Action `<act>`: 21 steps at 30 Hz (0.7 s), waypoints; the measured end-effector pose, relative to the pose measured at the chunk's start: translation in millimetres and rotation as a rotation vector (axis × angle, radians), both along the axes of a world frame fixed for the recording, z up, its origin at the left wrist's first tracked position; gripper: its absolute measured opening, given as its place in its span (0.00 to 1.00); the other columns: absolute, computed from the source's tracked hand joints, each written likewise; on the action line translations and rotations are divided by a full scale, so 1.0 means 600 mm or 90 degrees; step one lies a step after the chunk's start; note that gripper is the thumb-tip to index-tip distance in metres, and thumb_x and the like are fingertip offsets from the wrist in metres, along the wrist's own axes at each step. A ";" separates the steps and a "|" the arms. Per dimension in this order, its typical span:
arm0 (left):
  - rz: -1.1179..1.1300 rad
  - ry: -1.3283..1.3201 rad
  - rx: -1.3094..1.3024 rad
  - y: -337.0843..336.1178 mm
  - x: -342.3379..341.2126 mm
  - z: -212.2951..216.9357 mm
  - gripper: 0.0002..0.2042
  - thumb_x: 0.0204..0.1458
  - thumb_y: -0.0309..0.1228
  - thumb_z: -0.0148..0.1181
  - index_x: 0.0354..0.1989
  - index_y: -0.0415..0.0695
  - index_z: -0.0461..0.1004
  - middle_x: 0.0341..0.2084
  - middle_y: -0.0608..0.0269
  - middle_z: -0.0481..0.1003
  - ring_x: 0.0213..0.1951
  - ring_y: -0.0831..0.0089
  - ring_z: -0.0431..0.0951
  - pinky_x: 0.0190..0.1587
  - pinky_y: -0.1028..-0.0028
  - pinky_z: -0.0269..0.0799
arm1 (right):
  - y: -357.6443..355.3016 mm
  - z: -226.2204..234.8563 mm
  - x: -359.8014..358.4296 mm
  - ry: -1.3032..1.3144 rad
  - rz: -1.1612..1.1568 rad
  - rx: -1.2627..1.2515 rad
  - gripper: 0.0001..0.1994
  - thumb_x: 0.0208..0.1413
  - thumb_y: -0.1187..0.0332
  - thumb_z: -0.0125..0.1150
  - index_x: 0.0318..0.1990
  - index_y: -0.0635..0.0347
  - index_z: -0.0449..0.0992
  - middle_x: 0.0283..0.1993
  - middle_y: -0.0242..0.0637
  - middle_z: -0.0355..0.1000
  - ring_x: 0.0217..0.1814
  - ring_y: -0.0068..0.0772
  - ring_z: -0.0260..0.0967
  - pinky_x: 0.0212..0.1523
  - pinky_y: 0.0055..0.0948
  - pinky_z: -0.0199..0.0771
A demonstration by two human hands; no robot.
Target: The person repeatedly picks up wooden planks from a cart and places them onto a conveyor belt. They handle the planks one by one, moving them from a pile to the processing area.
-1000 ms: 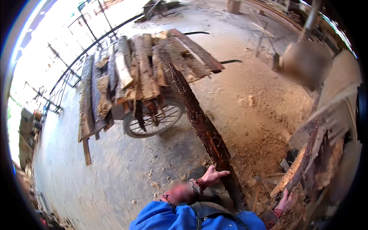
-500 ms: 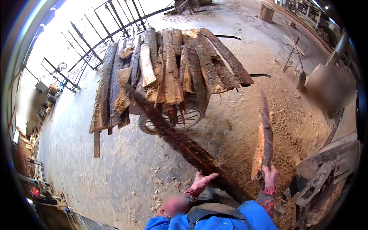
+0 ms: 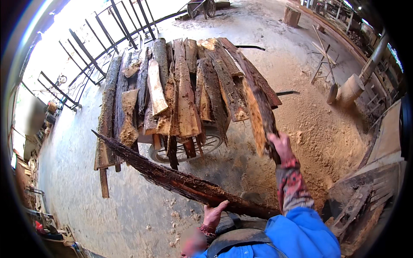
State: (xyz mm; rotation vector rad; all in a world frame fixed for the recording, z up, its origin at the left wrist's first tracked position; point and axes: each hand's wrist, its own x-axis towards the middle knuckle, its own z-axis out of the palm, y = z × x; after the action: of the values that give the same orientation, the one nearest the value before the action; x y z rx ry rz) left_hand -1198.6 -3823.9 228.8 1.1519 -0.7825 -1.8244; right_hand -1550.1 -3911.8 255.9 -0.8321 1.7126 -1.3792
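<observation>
My left hand [image 3: 215,216] grips the lower edge of a long dark bark slab [image 3: 176,180], thumb up against its side. The slab slants from low in front of me up to the left, its pointed tip near the pile's left part. My right hand [image 3: 282,147] is wrapped round the near end of another bark slab [image 3: 260,114], pale orange wood on one side. Its far end overlaps the right edge of a pile of bark slabs [image 3: 186,94]. The pile lies side by side across a cart, whose spoked wheel [image 3: 206,146] shows underneath.
Sawdust [image 3: 312,137] heaps on the floor to the right. A log stump [image 3: 350,88] and a shovel [image 3: 332,92] stand beyond it. A metal rack [image 3: 90,53] stands at the far left, another wheelbarrow [image 3: 201,8] at the back. Wood scraps [image 3: 355,210] lie close on my right.
My right hand has reached forward and left, bringing its slab to the pile's right side. The slab in my left hand has swung lower and flatter, its tip moving left and down.
</observation>
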 end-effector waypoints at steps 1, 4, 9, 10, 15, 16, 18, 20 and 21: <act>-0.006 0.007 -0.003 -0.015 0.005 -0.004 0.14 0.45 0.22 0.65 0.42 0.37 0.74 0.37 0.66 0.75 0.38 0.76 0.74 0.44 0.75 0.71 | -0.053 -0.019 -0.019 -0.049 0.016 -0.017 0.22 0.49 0.59 0.63 0.45 0.68 0.73 0.35 0.35 0.73 0.34 0.21 0.67 0.34 0.24 0.69; -0.059 -0.049 -0.034 -0.089 0.024 0.004 0.13 0.45 0.22 0.65 0.40 0.36 0.75 0.34 0.66 0.76 0.35 0.77 0.74 0.41 0.75 0.72 | -0.231 -0.105 -0.068 0.050 -0.022 -0.144 0.28 0.50 0.52 0.63 0.48 0.70 0.71 0.36 0.36 0.74 0.36 0.25 0.68 0.36 0.25 0.69; -0.075 -0.026 -0.014 -0.172 0.083 0.043 0.13 0.44 0.22 0.66 0.40 0.35 0.75 0.35 0.64 0.76 0.36 0.77 0.74 0.42 0.75 0.72 | -0.191 -0.057 0.058 0.199 0.125 0.080 0.17 0.54 0.59 0.58 0.42 0.63 0.73 0.39 0.40 0.74 0.40 0.32 0.71 0.43 0.31 0.73; -0.072 -0.032 -0.004 -0.189 0.102 0.043 0.13 0.44 0.22 0.65 0.40 0.35 0.75 0.35 0.65 0.76 0.36 0.77 0.74 0.42 0.75 0.71 | -0.165 -0.022 0.116 0.254 0.187 0.120 0.16 0.55 0.60 0.55 0.44 0.64 0.73 0.39 0.39 0.74 0.40 0.30 0.71 0.43 0.31 0.73; -0.077 -0.044 -0.024 -0.283 0.141 0.085 0.14 0.44 0.22 0.65 0.42 0.35 0.75 0.36 0.65 0.76 0.37 0.76 0.74 0.44 0.75 0.70 | 0.012 -0.054 0.232 0.122 0.279 0.247 0.14 0.57 0.67 0.51 0.48 0.63 0.73 0.37 0.36 0.76 0.40 0.22 0.71 0.41 0.21 0.72; -0.071 -0.029 -0.037 -0.302 0.141 0.089 0.15 0.44 0.22 0.65 0.42 0.35 0.75 0.36 0.65 0.76 0.37 0.76 0.74 0.44 0.75 0.70 | 0.046 -0.060 0.238 0.128 0.306 0.196 0.14 0.59 0.67 0.49 0.48 0.65 0.73 0.37 0.36 0.76 0.39 0.22 0.71 0.41 0.22 0.72; -0.051 0.003 -0.038 -0.332 0.137 0.094 0.14 0.44 0.22 0.65 0.42 0.35 0.75 0.36 0.64 0.76 0.37 0.75 0.74 0.45 0.73 0.70 | 0.120 -0.084 0.263 -0.019 0.225 0.152 0.17 0.62 0.60 0.48 0.46 0.67 0.73 0.37 0.34 0.75 0.38 0.22 0.71 0.40 0.24 0.72; -0.033 0.039 -0.036 -0.358 0.130 0.104 0.14 0.44 0.23 0.65 0.41 0.35 0.75 0.36 0.64 0.75 0.37 0.75 0.74 0.45 0.74 0.70 | 0.135 -0.033 0.282 0.095 0.258 0.207 0.20 0.55 0.58 0.57 0.46 0.66 0.74 0.39 0.42 0.76 0.42 0.29 0.74 0.43 0.26 0.72; -0.036 0.057 -0.026 -0.369 0.121 0.101 0.14 0.44 0.23 0.65 0.42 0.34 0.74 0.36 0.64 0.75 0.37 0.75 0.74 0.45 0.74 0.70 | 0.133 0.005 0.291 0.151 0.272 0.232 0.22 0.53 0.54 0.59 0.46 0.67 0.74 0.39 0.45 0.76 0.43 0.33 0.74 0.44 0.28 0.72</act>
State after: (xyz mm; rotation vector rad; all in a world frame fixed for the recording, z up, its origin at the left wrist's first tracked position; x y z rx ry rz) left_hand -1125.9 -4045.4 289.5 1.0240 -0.8038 -1.8846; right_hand -1375.3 -3832.2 259.1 -1.1004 1.7574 -0.6810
